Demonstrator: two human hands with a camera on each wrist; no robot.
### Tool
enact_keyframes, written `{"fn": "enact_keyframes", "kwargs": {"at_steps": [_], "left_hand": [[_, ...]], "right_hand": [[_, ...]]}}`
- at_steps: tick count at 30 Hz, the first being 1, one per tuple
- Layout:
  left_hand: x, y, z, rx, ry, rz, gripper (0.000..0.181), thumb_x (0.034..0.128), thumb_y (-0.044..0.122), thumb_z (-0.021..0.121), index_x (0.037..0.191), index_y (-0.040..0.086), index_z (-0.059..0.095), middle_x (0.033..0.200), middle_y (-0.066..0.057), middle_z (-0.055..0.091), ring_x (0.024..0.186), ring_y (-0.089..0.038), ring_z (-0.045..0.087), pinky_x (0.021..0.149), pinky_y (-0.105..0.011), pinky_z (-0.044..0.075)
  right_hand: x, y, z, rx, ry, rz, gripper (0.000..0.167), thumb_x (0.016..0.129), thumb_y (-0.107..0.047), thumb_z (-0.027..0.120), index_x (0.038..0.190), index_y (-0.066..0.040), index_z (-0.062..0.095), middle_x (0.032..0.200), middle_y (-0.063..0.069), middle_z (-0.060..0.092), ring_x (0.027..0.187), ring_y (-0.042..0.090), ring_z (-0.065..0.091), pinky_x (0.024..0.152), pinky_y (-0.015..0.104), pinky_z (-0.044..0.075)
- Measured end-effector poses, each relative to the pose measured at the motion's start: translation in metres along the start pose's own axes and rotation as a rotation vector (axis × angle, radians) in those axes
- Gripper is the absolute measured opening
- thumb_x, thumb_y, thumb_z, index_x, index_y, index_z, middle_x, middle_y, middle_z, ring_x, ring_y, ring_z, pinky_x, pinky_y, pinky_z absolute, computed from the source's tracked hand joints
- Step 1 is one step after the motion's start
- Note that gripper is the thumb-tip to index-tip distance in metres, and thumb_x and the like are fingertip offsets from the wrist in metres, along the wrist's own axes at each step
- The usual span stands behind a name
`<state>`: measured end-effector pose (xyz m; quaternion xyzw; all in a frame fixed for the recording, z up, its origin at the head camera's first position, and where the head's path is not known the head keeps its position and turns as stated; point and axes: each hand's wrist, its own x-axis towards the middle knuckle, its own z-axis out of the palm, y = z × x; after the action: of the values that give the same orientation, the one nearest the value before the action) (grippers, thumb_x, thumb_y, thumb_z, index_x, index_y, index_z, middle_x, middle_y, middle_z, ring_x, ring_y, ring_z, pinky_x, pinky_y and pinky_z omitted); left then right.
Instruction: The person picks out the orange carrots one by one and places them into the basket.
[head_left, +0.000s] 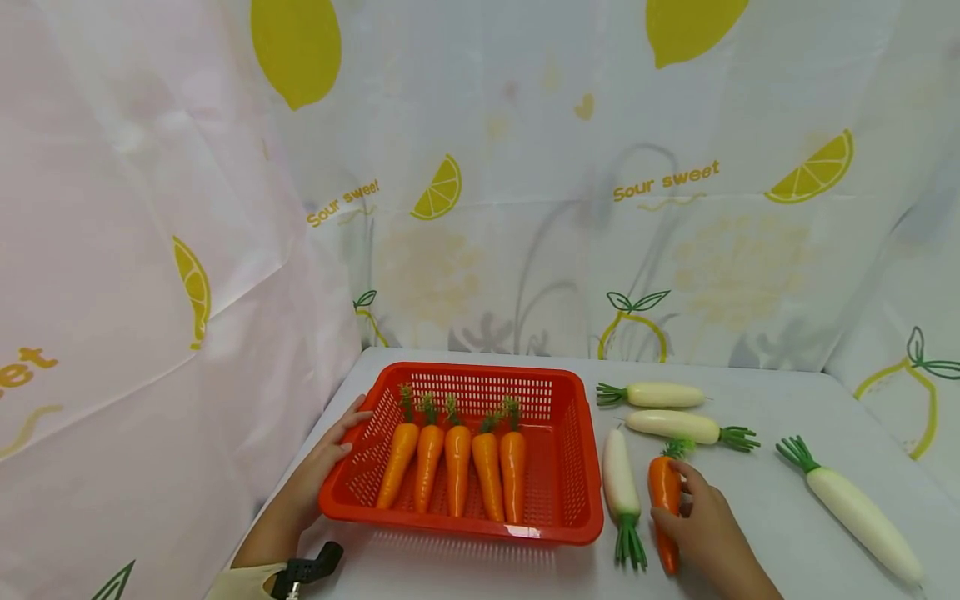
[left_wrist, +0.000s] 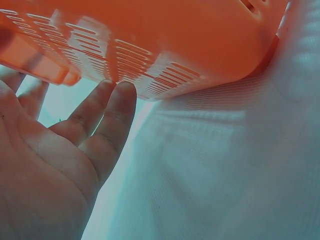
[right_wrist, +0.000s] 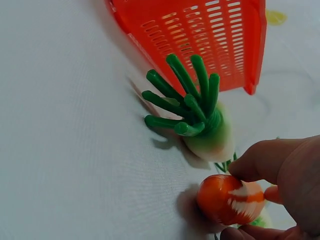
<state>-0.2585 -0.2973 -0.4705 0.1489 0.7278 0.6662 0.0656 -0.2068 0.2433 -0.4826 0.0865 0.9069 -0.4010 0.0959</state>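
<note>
A red plastic basket (head_left: 558,467) holds several orange carrots (head_left: 457,471) lying side by side, leafy tops toward the back. My left hand (head_left: 322,467) is at the basket's left side; in the left wrist view, fairly straight fingers (left_wrist: 117,110) touch the slotted outer wall. To the right of the basket, my right hand (head_left: 705,517) pinches another carrot (head_left: 666,483) between thumb and fingers. That carrot's tip faces the camera in the right wrist view, with the thumb on its side. A white radish (head_left: 621,479) lies between this carrot and the basket, its green stalks toward me.
Two white radishes (head_left: 667,395) lie crosswise at the back, right of the basket. Another radish (head_left: 862,521) lies slanted at the far right of the white table (head_left: 780,400). Lemon-printed cloth (head_left: 525,250) hangs behind the table and along its left side.
</note>
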Motion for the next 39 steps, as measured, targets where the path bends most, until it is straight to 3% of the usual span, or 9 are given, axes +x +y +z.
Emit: {"fn": "enact_keyframes", "kwargs": {"at_steps": [8,13,25,28,34,39], "left_hand": [[-0.0004,0.0008,0.0013,0.002,-0.001,0.001,0.055,0.1032,0.006,0.034,0.158,0.005,0.036,0.178,0.003,-0.005,0.160,-0.042,-0.011,0.103,-0.020,0.049],[-0.0004,0.0006,0.0009,0.008,0.008,-0.004,0.056,0.1027,0.005,0.034,0.158,0.006,0.036,0.178,0.004,-0.004,0.161,-0.041,-0.011,0.103,-0.019,0.049],[0.0000,0.0006,0.0006,0.004,0.005,-0.004,0.055,0.1024,0.005,0.034,0.158,0.004,0.036,0.178,0.002,-0.004,0.160,-0.042,-0.011,0.103,-0.020,0.050],[-0.0005,0.0011,0.0009,0.006,0.005,-0.006,0.055,0.1024,0.005,0.035,0.158,0.004,0.036,0.178,0.002,-0.005,0.160,-0.043,-0.011,0.102,-0.021,0.050],[-0.0005,0.0018,0.0012,0.004,0.011,-0.005,0.056,0.1023,0.005,0.035,0.158,0.005,0.036,0.178,0.003,-0.004,0.161,-0.042,-0.011,0.102,-0.021,0.051],[-0.0002,0.0017,0.0013,0.005,0.009,-0.005,0.056,0.1024,0.005,0.035,0.158,0.005,0.035,0.178,0.002,-0.004,0.161,-0.042,-0.011,0.102,-0.021,0.050]], "right_hand": [[-0.0037,-0.0024,-0.0018,-0.031,0.001,0.018,0.086,0.092,-0.028,0.076,0.158,0.002,0.028,0.136,0.036,0.058,0.114,0.041,0.065,0.090,0.055,0.057],[-0.0040,-0.0022,-0.0027,-0.057,-0.005,0.063,0.088,0.092,-0.031,0.073,0.159,0.001,0.026,0.137,0.039,0.055,0.118,0.049,0.060,0.093,0.063,0.053],[-0.0012,0.0020,-0.0035,0.019,-0.011,0.144,0.090,0.093,-0.031,0.073,0.160,-0.002,0.020,0.142,0.041,0.048,0.120,0.052,0.056,0.093,0.064,0.053],[-0.0031,0.0010,-0.0046,0.038,-0.010,0.148,0.090,0.094,-0.031,0.073,0.160,-0.002,0.020,0.142,0.041,0.049,0.118,0.051,0.058,0.090,0.059,0.055],[-0.0042,-0.0001,-0.0063,0.147,-0.008,0.158,0.090,0.094,-0.029,0.072,0.161,-0.002,0.019,0.143,0.041,0.046,0.104,0.036,0.065,0.074,0.038,0.060],[-0.0057,-0.0001,-0.0060,0.249,-0.004,0.164,0.093,0.094,-0.030,0.070,0.164,-0.003,0.015,0.146,0.039,0.043,0.105,0.034,0.065,0.074,0.037,0.061]]}}
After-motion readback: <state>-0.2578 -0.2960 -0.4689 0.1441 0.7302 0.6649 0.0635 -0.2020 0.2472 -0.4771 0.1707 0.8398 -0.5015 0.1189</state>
